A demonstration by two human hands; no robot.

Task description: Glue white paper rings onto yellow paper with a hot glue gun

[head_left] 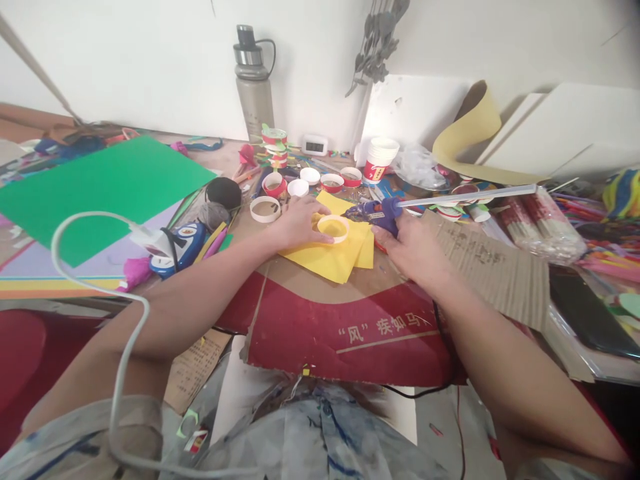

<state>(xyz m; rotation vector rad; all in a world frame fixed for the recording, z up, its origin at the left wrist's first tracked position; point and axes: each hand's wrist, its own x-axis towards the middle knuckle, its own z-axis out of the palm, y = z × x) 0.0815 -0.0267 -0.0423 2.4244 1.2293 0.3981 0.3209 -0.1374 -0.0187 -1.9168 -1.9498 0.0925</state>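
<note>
A white paper ring, like a slice of a paper cup, stands on yellow paper sheets in the middle of the table. My left hand pinches its left side between thumb and fingers. The fingers of my right hand are wrapped round a blue hot glue gun. Its nozzle points left, close to the ring's rim; whether they touch I cannot tell. From the back of the gun a long glue stick sticks out to the right.
Several cut cup rings stand behind my left hand. A green sheet lies at left, near a white cable. At the back are a bottle and paper cups. Corrugated cardboard and a black phone lie at right.
</note>
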